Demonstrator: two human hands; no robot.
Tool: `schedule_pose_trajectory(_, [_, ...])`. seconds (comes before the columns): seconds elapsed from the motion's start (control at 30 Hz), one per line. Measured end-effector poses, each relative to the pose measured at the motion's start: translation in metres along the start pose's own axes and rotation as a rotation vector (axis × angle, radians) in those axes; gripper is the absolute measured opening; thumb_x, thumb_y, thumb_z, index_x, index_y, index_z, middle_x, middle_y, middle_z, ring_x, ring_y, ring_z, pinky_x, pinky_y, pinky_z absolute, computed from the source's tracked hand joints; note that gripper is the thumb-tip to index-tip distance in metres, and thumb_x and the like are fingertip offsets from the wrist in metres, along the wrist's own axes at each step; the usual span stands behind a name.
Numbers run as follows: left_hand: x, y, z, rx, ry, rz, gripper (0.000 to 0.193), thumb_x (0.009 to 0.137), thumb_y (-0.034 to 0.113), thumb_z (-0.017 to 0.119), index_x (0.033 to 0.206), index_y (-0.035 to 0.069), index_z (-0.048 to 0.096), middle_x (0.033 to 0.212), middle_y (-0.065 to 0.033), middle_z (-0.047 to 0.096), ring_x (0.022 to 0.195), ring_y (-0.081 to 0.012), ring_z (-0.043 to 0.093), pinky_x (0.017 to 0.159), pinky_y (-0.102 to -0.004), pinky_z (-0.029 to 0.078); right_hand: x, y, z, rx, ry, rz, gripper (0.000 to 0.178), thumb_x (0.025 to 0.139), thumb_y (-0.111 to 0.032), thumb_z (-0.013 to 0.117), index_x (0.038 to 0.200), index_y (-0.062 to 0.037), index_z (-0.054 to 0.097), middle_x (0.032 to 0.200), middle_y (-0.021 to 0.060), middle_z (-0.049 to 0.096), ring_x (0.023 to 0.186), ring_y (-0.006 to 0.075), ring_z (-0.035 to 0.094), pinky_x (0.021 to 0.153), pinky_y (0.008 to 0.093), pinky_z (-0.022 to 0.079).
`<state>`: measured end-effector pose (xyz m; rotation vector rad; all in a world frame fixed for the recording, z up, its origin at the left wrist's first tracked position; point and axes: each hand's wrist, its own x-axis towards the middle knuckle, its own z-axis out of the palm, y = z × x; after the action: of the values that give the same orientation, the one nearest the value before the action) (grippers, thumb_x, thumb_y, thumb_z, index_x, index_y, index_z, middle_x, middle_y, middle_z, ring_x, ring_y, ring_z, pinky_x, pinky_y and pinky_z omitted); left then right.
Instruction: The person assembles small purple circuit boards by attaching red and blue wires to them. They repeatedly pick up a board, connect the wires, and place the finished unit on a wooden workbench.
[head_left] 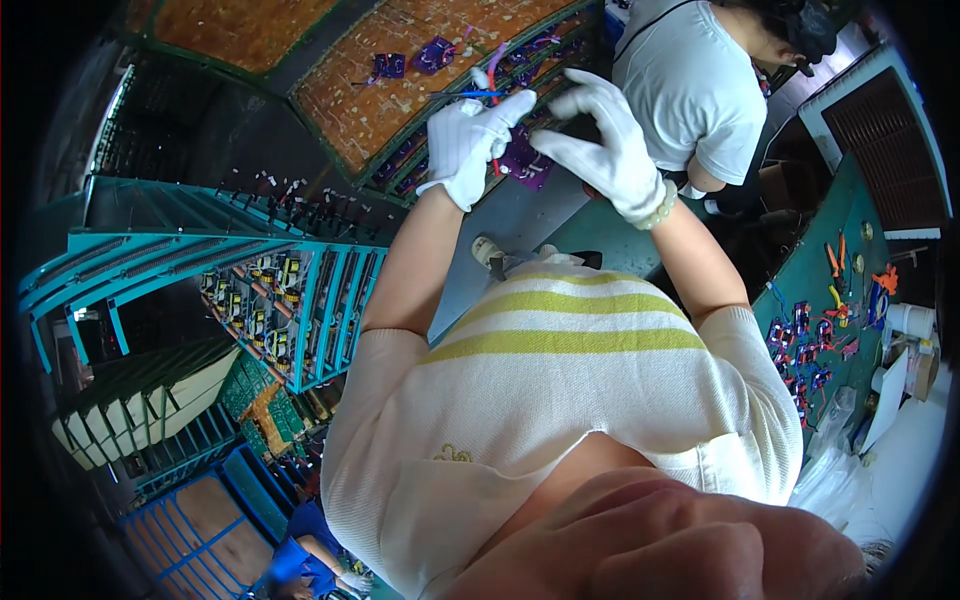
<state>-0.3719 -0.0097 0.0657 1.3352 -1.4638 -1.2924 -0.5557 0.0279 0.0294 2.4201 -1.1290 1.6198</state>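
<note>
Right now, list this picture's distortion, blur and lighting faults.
In the head view, the edge of the green table bows and the corners go black; the right hand looks slightly blurred at the fingers; upper left is dim, upper right brighter.

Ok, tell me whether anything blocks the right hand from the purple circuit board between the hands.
Nothing visible does. The right hand has its thumb at the upper right edge of the purple circuit board; whether they touch cannot be told. The left hand is on the board's left, out of the way.

Purple board (524,163) beside red wire (496,168).
</note>
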Motion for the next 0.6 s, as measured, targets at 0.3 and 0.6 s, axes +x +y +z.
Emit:
schedule_pose_trajectory(0.3, [0.015, -0.028, -0.037, -0.483, -0.411, 0.0, 0.02, 0.085, 0.007, 0.067, 0.079, 0.008, 0.048, 0.071, -0.0049, 0.054, 0.061, -0.0108, 0.049, 0.062, -0.0311, 0.047, 0.02, 0.012, 0.016, 0.059, -0.084, 0.053, 0.01, 0.08, -0.004, 0.066, 0.089, -0.0006, 0.063, 0.086, 0.0116, 0.064, 0.079, 0.0275, 0.061, 0.074, 0.0357, 0.049])
schedule_pose_trajectory(0.6, [-0.007, -0.015, -0.036, -0.131, -0.17, 0.109, 0.022, 0.085, 0.014, 0.069, 0.079, 0.004, 0.05, 0.065, -0.0033, 0.056, 0.056, -0.0094, 0.052, 0.053, -0.0223, 0.039, 0.008, -0.008, 0.052, 0.097, -0.055, 0.055, 0.017, 0.08, -0.012, 0.069, 0.092, -0.0027, 0.061, 0.09, 0.0116, 0.062, 0.079, 0.0301, 0.059, 0.069, 0.038, 0.049])
